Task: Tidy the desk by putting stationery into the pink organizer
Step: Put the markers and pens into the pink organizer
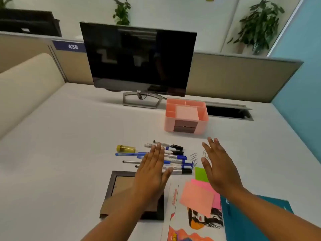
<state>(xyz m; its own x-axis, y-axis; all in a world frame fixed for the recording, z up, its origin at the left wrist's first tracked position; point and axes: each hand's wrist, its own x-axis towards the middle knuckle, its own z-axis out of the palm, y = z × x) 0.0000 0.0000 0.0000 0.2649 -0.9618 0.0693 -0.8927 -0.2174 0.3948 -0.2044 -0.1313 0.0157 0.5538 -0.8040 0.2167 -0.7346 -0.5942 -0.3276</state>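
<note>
Task looks unstarted: all stationery lies loose on the desk (69,136), nothing visibly in the organizer.

Far left of the cluster: yellow-capped vial (126,148) lying on its side, blue pen (128,154) just near of it, two thin dark pens poking out leftward below that. Near-left: dark picture frame (111,192), flat, partly under the left forearm.

Left hand (152,173): flat, fingers straight and together, grasping nothing. It sits over the left ends of the whiteboard markers (178,161); contact or hover, cannot tell. Markers lie side by side, blue and black caps pointing right.

Right of the caps: a few paper clips (194,156), loose. Near of them a green sticky note (200,173), then orange and pink sticky notes (196,197) overlapping on a printed sheet (182,228).

Pink organizer (169,124): far-centre-right, by the monitor stand, upright, small drawers facing the person. Top compartments appear empty; the pale square in the middle one could be a pad or the floor, unclear. It is well apart from both hands, beyond the fingertips, closer to the right one.

Right hand (220,169): released, fingers spread and straight, palm turned left, nothing held, above the clips and the green note. Teal folder (251,220) at near right under the right forearm.

Left to do: everything, meaning markers, pens, clips and notes.
</note>
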